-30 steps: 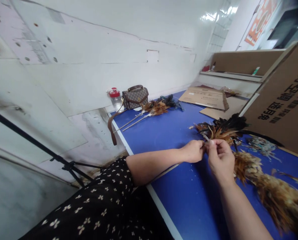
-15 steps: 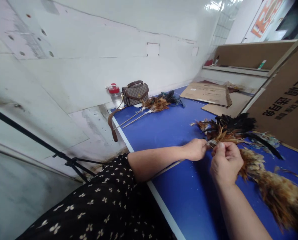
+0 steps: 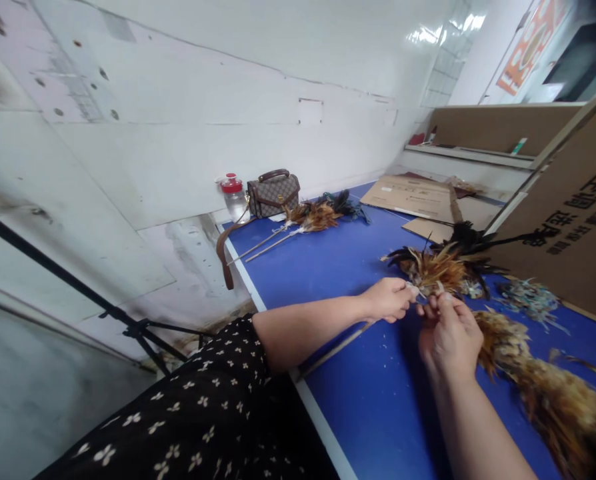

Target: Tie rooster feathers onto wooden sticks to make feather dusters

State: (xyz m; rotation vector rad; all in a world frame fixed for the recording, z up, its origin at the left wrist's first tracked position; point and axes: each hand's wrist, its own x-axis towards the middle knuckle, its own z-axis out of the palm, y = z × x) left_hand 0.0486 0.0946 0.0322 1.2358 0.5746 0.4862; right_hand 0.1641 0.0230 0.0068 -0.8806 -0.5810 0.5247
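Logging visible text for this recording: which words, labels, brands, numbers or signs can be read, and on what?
"空调": large cardboard panel at right; its other characters are too blurred to read.
Flat cardboard: print and white label, too small.
Handbag: clasp emblem, too small.
Orange poster: marks too blurred.
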